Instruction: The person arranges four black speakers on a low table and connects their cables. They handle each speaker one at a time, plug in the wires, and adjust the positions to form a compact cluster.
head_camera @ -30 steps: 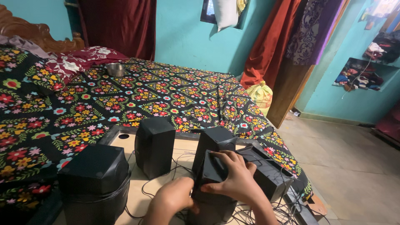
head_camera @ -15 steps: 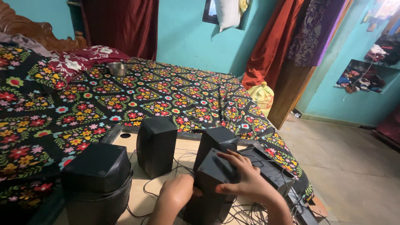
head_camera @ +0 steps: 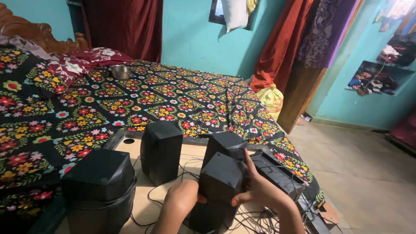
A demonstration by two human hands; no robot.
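A small black speaker box (head_camera: 220,178) is gripped from both sides just above a light wooden board (head_camera: 190,152). My left hand (head_camera: 182,197) presses its left side. My right hand (head_camera: 256,188) wraps its right side, fingers up along the face. Directly behind stands a second black speaker (head_camera: 226,144), and to the left a taller one (head_camera: 160,150) stands upright. A larger black subwoofer box (head_camera: 99,189) sits at the near left. Black cables (head_camera: 260,219) tangle over the board under my hands.
The board lies on a bed covered with a black flowered sheet (head_camera: 143,99). A flat black device (head_camera: 277,175) lies right of the speakers. A steel bowl (head_camera: 120,71) stands far back on the bed. A yellow bag (head_camera: 271,98) and a tiled floor (head_camera: 364,173) are to the right.
Both hands have lifted the speaker slightly and turned it. The right hand's fingers have shifted from its top to its right face. The view has tilted a little.
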